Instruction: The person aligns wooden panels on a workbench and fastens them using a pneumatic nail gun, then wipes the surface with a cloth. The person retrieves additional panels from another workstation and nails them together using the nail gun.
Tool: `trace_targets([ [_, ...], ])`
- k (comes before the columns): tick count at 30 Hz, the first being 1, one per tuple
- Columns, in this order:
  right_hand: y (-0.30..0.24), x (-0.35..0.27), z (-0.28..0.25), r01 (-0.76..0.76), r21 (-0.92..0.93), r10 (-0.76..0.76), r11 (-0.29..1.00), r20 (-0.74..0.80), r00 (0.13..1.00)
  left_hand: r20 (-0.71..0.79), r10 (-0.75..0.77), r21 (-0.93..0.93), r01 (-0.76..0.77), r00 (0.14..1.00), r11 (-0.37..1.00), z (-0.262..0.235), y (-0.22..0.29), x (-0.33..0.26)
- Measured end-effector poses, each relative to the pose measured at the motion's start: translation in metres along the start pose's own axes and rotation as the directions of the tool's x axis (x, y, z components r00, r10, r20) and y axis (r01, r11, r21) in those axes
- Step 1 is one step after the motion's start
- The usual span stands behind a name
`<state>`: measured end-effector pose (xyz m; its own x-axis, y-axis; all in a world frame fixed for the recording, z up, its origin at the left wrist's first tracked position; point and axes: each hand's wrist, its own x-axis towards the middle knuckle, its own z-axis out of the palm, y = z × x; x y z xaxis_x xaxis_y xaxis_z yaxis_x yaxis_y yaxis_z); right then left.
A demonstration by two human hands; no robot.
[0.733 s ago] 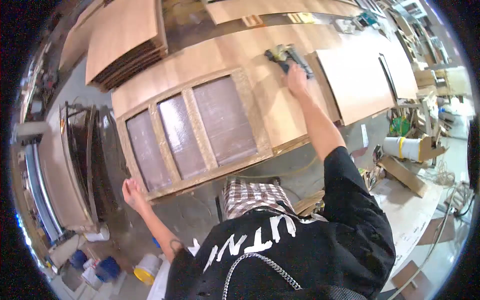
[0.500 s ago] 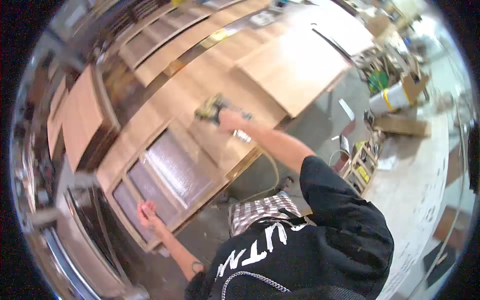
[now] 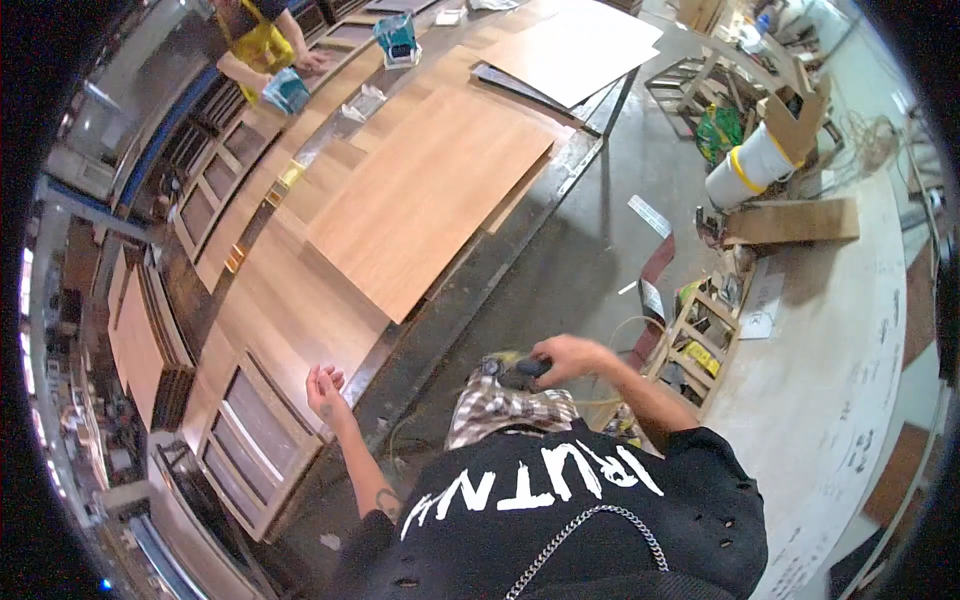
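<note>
My right hand (image 3: 572,360) is closed around the dark handle of a yellow-and-black nail gun (image 3: 515,370). The tool is beside the checked cloth at my waist, off the table edge, and a thin yellowish hose (image 3: 598,402) trails from it. My left hand (image 3: 326,390) hovers by the near edge of the worktable (image 3: 300,345), fingers loosely curled and a little apart, with nothing visible in them. Just left of it lies a wooden frame (image 3: 243,385) with greyish panels and crossbars. Beyond, a flat wooden panel (image 3: 430,200) rests on the table.
Across the table a co-worker in a yellow apron (image 3: 258,45) handles a teal packet (image 3: 286,92). Stacked boards (image 3: 150,340) stand at left. On the right are a wooden crate (image 3: 710,345), a white bucket (image 3: 750,165) and a long pale board (image 3: 820,330). White sheets (image 3: 575,50) lie at the far end.
My right hand has drawn the nail gun back from above the table to my waist. My left hand has come away from over the frame. The view has swung, bringing the co-worker in.
</note>
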<state>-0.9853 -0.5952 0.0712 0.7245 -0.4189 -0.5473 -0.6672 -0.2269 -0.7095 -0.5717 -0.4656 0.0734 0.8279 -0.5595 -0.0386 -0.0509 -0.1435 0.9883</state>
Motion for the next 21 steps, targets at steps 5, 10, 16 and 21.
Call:
trace_targets([
  [5,0.089,-0.052,-0.129,-0.279,-0.359,0.233,0.891,-0.166,0.958,-0.108,-0.131,-0.024,0.129,0.985,0.991,0.034,-0.03,-0.006],
  [10,0.107,-0.1,-0.297,-0.478,-0.245,0.367,0.844,-0.387,0.846,-0.194,-0.178,-0.162,0.147,0.965,0.976,0.109,0.005,-0.004],
  [16,0.154,-0.054,-0.437,-0.196,-0.377,-0.15,0.905,-0.716,0.682,-0.32,-0.102,-0.271,0.012,0.942,0.962,0.208,0.043,0.013],
  [21,0.199,0.04,-0.543,-0.285,-0.535,-0.263,0.796,-0.728,0.633,-0.072,0.163,0.215,-0.144,0.984,0.966,0.242,0.084,-0.008],
])
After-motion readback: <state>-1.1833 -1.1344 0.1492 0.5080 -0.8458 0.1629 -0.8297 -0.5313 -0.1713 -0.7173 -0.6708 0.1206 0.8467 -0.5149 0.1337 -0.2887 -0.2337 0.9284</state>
